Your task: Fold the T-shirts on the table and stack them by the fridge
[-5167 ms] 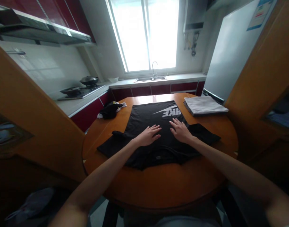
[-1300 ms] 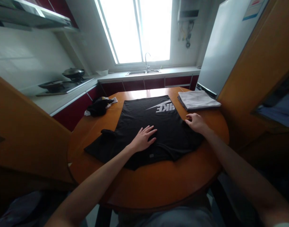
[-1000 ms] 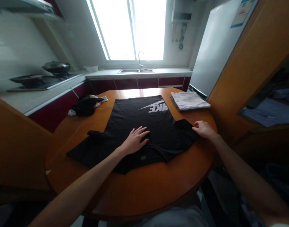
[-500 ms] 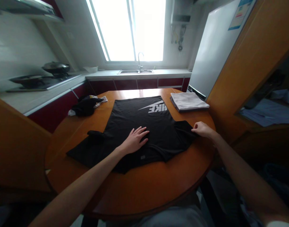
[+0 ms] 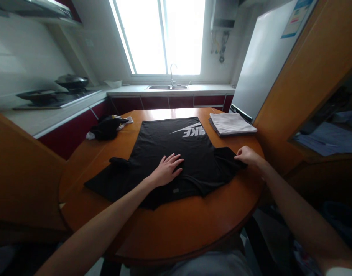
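Your right hand (image 5: 246,156) is no longer resting at the middle of the black T-shirt (image 5: 170,143) as earlier; it is now pinching the edge of the right-side sleeve (image 5: 226,156). Your left hand (image 5: 167,168) is lying open, fingers spread, on the shirt's middle. The shirt is lying on the wooden table (image 5: 176,230), its collar facing near, with folded cloths (image 5: 232,123) sitting far right.

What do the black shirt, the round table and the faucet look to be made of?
Black shirt: thin fabric, perhaps cotton or synthetic, matte with soft folds. Round table: probably varnished wood, orange-brown, with window glare on its far edge. Faucet: likely polished metal, silvery and slender.
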Tool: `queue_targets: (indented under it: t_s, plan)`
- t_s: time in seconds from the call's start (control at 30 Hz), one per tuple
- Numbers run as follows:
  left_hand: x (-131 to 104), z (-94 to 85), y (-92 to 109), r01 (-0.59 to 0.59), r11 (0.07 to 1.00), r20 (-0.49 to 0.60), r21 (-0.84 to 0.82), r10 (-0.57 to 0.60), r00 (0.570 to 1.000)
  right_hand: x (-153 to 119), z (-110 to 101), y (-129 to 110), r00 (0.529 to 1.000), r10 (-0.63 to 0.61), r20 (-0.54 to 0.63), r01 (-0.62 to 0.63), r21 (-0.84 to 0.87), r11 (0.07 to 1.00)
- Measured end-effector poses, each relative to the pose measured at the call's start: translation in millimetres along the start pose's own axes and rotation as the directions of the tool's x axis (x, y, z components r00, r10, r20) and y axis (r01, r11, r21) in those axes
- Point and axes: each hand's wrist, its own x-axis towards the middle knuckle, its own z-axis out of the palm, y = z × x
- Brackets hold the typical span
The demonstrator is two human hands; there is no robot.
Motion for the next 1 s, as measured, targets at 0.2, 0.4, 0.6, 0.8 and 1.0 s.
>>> queue_targets:
  t_s: [0.2,0.4,0.6,0.8,1.0]
  plan:
    - [0,-0.4,1,0.007,1.000,0.000,0.002,-0.007,1.000,2,-26,-36,0.991,-0.108,-0.084,0.115,0.083,0.990]
    - [0,-3.2,3,0.009,1.000,0.004,0.008,-0.009,1.000,-1,-26,-108,0.966,-0.243,-0.086,0.256,0.216,0.942]
    - [-1,-3.0,2,0.007,1.000,0.013,0.012,-0.007,1.000,13,-2,-146,0.922,-0.322,0.214,0.125,0.623,0.772]
    - [-1,-12.4,9,0.012,1.000,-0.014,0.001,-0.012,1.000,60,17,-108,0.921,-0.347,-0.174,0.389,0.399,0.831]
    - [2,-40.0,40,-0.216,0.975,-0.014,-0.058,0.216,0.976,84,39,-90,0.819,-0.572,-0.051,0.557,0.312,0.770]
